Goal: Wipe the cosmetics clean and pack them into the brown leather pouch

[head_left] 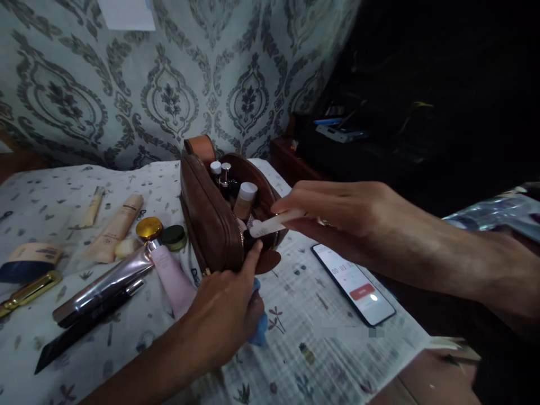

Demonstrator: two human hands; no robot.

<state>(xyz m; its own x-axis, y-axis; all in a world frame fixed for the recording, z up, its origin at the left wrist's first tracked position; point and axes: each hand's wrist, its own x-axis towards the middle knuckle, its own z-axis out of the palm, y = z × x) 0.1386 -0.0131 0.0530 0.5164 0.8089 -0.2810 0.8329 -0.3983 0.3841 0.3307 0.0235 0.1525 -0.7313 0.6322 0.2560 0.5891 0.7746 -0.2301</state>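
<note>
A brown cosmetic bag (211,219) stands unzipped on the cloth-covered table, with several bottles inside, among them a beige bottle with a white cap (245,198). My right hand (337,208) reaches in from the right, its fingers closed on a slim white tube (270,225) that slants into the bag's near opening. At the front end of the bag is my left hand (223,309). Its index finger stretches up to the opening beside the tube, while the other fingers curl around a crumpled blue cloth (258,326).
Left of the bag lie a pink tube (172,275), a shiny metallic tube (105,284), a black tube (86,320), a beige tube (120,228), a gold-lidded jar (149,228) and a dark green jar (174,237). A phone (354,287) lies to the right, near the table edge.
</note>
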